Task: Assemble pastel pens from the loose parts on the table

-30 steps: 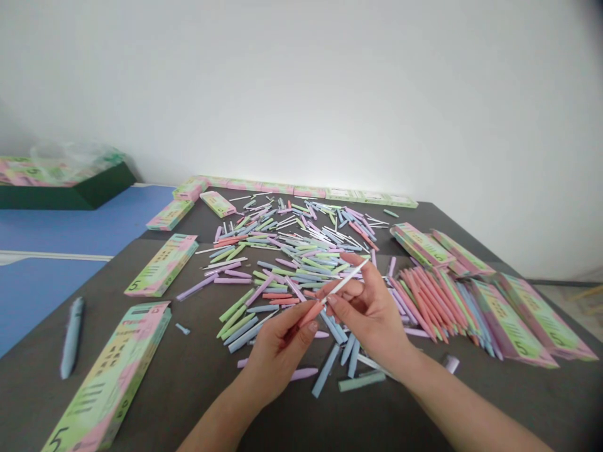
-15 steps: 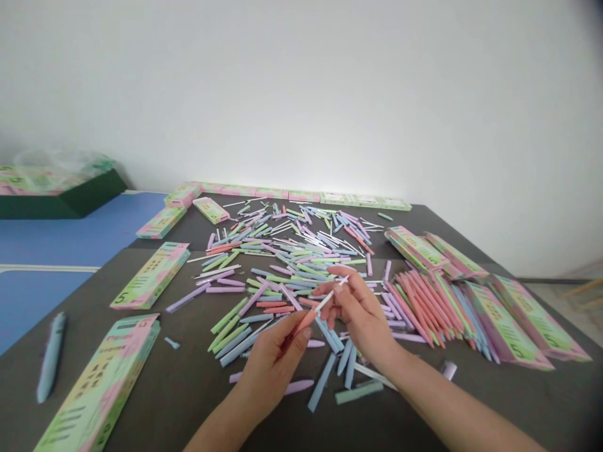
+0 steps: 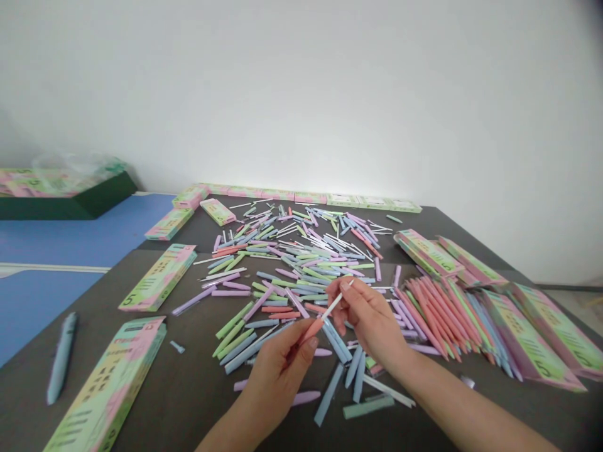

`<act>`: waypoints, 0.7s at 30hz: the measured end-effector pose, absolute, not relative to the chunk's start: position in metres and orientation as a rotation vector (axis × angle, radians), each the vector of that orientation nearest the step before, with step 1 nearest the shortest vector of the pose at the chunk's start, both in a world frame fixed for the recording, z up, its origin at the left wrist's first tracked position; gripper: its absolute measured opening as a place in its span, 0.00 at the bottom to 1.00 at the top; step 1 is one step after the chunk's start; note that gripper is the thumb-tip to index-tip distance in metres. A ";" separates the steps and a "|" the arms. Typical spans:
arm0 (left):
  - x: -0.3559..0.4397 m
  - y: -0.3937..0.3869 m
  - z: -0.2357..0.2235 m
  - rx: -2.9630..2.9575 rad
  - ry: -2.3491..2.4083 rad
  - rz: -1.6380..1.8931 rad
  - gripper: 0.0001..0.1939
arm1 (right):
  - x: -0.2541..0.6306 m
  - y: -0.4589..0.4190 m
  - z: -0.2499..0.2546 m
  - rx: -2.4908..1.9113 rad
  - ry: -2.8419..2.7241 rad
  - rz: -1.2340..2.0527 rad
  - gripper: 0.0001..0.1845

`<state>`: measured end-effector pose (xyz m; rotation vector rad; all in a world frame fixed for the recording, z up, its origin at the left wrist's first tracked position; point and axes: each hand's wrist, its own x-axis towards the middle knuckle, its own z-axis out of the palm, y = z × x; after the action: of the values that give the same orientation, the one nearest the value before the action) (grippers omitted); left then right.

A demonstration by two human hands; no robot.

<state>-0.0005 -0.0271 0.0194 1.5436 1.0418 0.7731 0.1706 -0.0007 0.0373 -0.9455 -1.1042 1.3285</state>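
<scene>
My left hand (image 3: 277, 370) is closed around a salmon-pink pen barrel (image 3: 311, 329), its open end pointing up and right. My right hand (image 3: 370, 317) pinches a thin white refill (image 3: 335, 306) whose lower end sits in the barrel's mouth. Both hands hover just above a dark table (image 3: 188, 389), over a wide scatter of pastel pen parts (image 3: 292, 263) in green, blue, purple and pink, mixed with loose white refills.
Assembled pens (image 3: 438, 311) lie in a row to the right, beside pink-green flat boxes (image 3: 532, 329). More boxes lie at the left (image 3: 157, 279) (image 3: 110, 383) and along the far edge (image 3: 372, 202). A blue pen (image 3: 61, 356) rests near the left edge. A blue surface (image 3: 70, 232) adjoins.
The white refill has slid deeper into the pink barrel, so less of it sticks out. My right hand has come closer to the left. The view shifted slightly.
</scene>
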 end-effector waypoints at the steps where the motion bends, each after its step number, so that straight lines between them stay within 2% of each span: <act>1: 0.000 -0.027 0.020 1.540 1.047 0.774 0.16 | 0.170 0.000 0.038 -0.956 -1.116 1.333 0.16; 7: 0.000 -0.028 0.022 1.522 1.044 0.804 0.14 | 0.169 0.002 0.044 -0.833 -0.967 1.522 0.15; 12: -0.001 -0.029 0.023 1.524 1.066 0.834 0.16 | 0.175 0.004 0.042 -0.860 -1.069 1.533 0.12; 17: -0.001 -0.029 0.024 1.547 1.083 0.865 0.15 | 0.183 0.006 0.045 -0.947 -1.262 1.402 0.12; 21: -0.001 -0.030 0.026 1.540 1.078 0.894 0.15 | 0.183 0.004 0.048 -0.946 -1.255 1.467 0.12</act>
<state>-0.0005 -0.0295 0.0259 1.5401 1.0777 0.8936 0.1834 0.0044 0.0479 -0.9464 -1.2547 1.4666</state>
